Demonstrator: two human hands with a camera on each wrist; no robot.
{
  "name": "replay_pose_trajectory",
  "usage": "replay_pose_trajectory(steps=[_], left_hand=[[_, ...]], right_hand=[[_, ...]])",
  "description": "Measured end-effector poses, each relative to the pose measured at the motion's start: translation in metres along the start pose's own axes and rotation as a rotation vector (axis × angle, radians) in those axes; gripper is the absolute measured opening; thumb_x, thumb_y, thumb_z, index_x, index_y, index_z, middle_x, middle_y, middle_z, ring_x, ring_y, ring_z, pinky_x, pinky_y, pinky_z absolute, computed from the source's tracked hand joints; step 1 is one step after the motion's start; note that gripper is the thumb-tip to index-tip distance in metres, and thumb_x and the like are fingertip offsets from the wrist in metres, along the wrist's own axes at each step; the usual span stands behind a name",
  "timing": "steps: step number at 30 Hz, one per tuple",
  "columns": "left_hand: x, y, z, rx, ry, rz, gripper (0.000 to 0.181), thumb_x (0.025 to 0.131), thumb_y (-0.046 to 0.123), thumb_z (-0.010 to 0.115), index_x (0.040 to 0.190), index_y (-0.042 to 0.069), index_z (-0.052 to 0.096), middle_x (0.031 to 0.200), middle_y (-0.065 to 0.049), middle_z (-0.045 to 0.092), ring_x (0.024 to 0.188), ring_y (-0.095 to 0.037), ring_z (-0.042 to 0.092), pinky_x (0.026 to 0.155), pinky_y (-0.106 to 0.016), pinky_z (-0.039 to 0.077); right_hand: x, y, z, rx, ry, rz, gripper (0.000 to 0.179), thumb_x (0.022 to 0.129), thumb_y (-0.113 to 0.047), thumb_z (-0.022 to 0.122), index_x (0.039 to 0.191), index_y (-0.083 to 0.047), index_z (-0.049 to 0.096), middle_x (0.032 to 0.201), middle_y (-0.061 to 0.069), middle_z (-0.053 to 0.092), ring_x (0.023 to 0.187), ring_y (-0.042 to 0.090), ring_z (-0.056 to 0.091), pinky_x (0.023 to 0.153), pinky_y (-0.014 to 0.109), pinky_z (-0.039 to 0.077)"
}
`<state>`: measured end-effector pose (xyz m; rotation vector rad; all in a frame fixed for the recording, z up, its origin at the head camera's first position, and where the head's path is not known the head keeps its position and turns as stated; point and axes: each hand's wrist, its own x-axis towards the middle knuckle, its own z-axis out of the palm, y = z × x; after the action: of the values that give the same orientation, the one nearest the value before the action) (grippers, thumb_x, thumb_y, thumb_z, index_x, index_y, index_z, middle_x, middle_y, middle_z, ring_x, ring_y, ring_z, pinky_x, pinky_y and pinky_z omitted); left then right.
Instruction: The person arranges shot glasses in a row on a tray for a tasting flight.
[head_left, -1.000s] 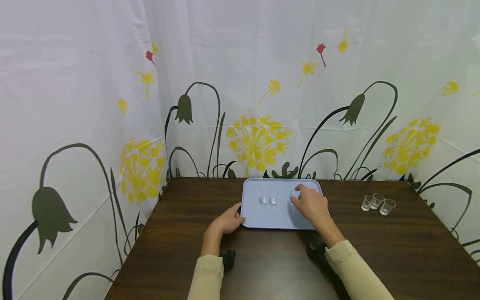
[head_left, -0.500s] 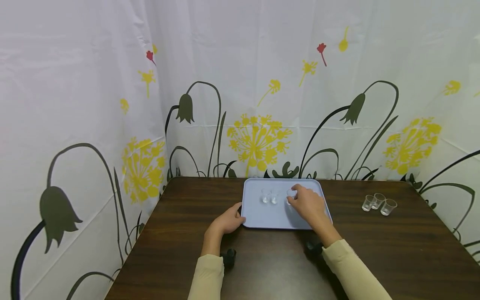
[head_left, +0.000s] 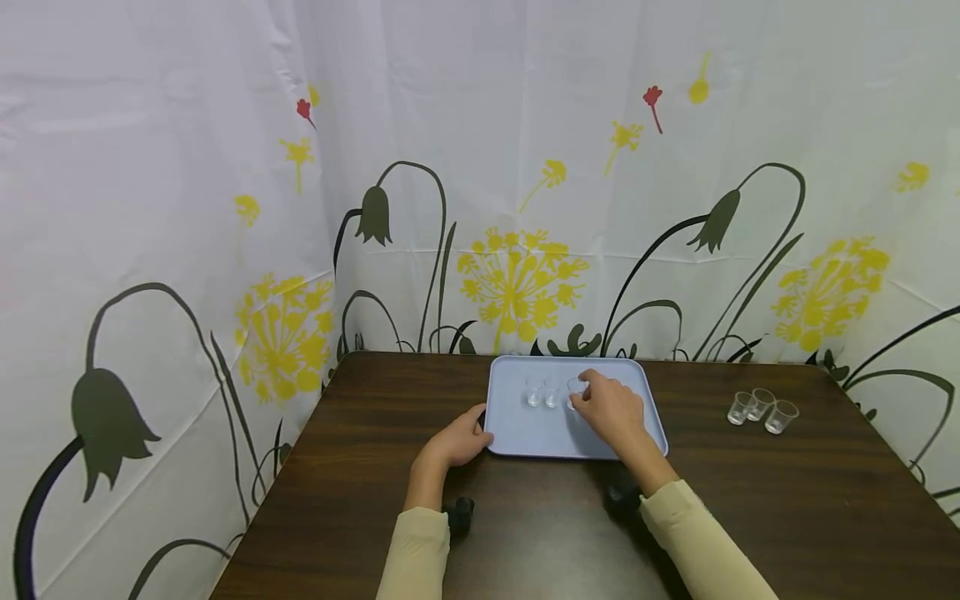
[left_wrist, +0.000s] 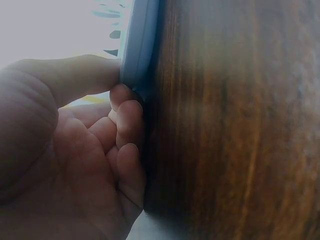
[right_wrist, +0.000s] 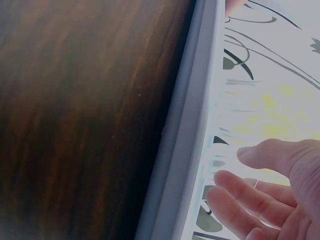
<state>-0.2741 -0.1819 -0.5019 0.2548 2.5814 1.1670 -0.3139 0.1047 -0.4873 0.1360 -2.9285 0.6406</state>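
A pale blue tray [head_left: 525, 437] lies on the table, and my left hand [head_left: 459, 438] grips its left edge near the front corner. In the left wrist view the thumb presses the rim of the tray [left_wrist: 137, 45] while the curled fingers sit at its underside. Over the tray, my right hand [head_left: 615, 408] holds a small clear cup [head_left: 575, 386] between thumb and fingers. Two more clear cups, a left one [head_left: 533, 395] and a right one [head_left: 551, 395], stand upright side by side to its left. The right wrist view barely shows the held cup.
Three clear cups, one of them at the front right [head_left: 782, 417], stand close together on the dark wooden table [head_left: 555, 533], right of the tray. A white curtain with printed flowers [head_left: 517, 283] hangs behind the table and along its left side.
My right hand has shifted slightly left with the cup, closer to the two standing cups. The left hand keeps its hold on the tray.
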Motion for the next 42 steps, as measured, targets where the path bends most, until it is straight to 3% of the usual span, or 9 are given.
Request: replay_pose_trajectory(steps=[22, 36, 42], left_hand=[[0.002, 0.001, -0.001, 0.002, 0.003, -0.012, 0.067, 0.104, 0.010, 0.061, 0.163, -0.007, 0.034, 0.082, -0.005, 0.053, 0.068, -0.017, 0.047, 0.067, -0.030, 0.039], [0.006, -0.004, -0.002, 0.018, -0.015, 0.027, 0.067, 0.104, 0.013, 0.059, 0.161, -0.010, 0.034, 0.083, -0.006, 0.054, 0.070, -0.017, 0.049, 0.069, -0.029, 0.042], [0.003, 0.001, -0.003, 0.022, 0.001, -0.023, 0.068, 0.104, 0.012, 0.061, 0.163, -0.007, 0.034, 0.085, -0.006, 0.055, 0.072, -0.018, 0.050, 0.072, -0.031, 0.041]], right_hand=[[0.000, -0.001, 0.006, 0.009, -0.004, 0.000, 0.046, 0.097, -0.035, 0.075, 0.135, -0.010, 0.071, 0.097, 0.001, 0.081, 0.082, 0.028, 0.073, 0.065, 0.048, 0.054], [-0.002, 0.006, 0.008, 0.004, -0.056, 0.035, 0.055, 0.096, -0.033, 0.076, 0.145, -0.011, 0.065, 0.103, 0.004, 0.081, 0.084, 0.031, 0.071, 0.070, 0.050, 0.054], [-0.004, 0.010, 0.002, 0.009, -0.080, 0.047, 0.058, 0.097, -0.033, 0.075, 0.148, -0.010, 0.062, 0.108, 0.005, 0.081, 0.093, 0.035, 0.073, 0.075, 0.053, 0.055]])
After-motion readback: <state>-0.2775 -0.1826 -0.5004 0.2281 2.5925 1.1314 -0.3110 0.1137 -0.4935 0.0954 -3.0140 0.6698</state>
